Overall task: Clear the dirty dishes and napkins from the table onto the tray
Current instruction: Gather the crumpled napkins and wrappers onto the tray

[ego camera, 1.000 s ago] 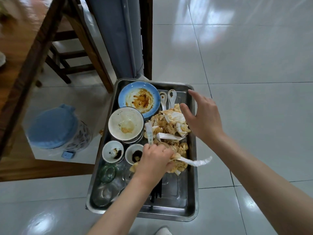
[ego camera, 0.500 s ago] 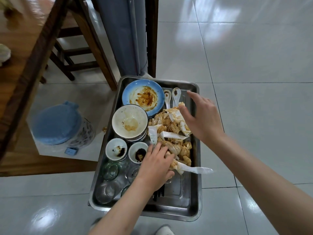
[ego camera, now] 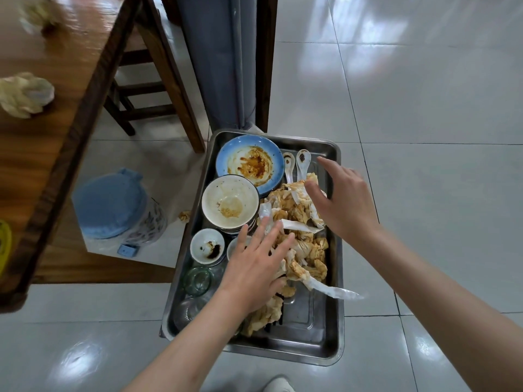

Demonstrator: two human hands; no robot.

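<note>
The steel tray (ego camera: 335, 321) sits low over the tiled floor, its long axis running away from the viewer toward the grey column (ego camera: 223, 66). Down its right half lies a heap of stained, crumpled napkins (ego camera: 305, 244), strung out along the tray's length, with one white strip (ego camera: 336, 292) poking over the right rim and pointing right. At the far end a blue plate (ego camera: 250, 165) smeared with orange sauce lies flat; just beside it on the right two white soup spoons (ego camera: 295, 165) lie parallel, bowls toward the far rim and handles pointing back into the napkins. Nearer, a white bowl (ego camera: 230, 202) with crumbs in its bottom tops a short stack of dishes. Nearer still a small sauce dish (ego camera: 208, 246) holds a dark smear, and a second one (ego camera: 233, 247) beside it is mostly hidden by the left hand. Clear glasses (ego camera: 198, 280) stand in the near left corner; how many is hard to tell through the glare.

The left hand (ego camera: 254, 267) lies palm down with fingers spread and straight over the near part of the napkin heap, holding nothing. The right hand (ego camera: 339, 202) hovers over the far part of the heap, fingers loosely spread, thumb close to the paper, gripping nothing.

To the left, a wooden table (ego camera: 51, 108) still carries a crumpled napkin (ego camera: 25, 94) near its edge and another blurred wad (ego camera: 39, 12) farther off. Under the table edge stands a bin with a blue lid (ego camera: 109, 202), with a scrap of napkin (ego camera: 184, 215) on the floor between it and the tray.
</note>
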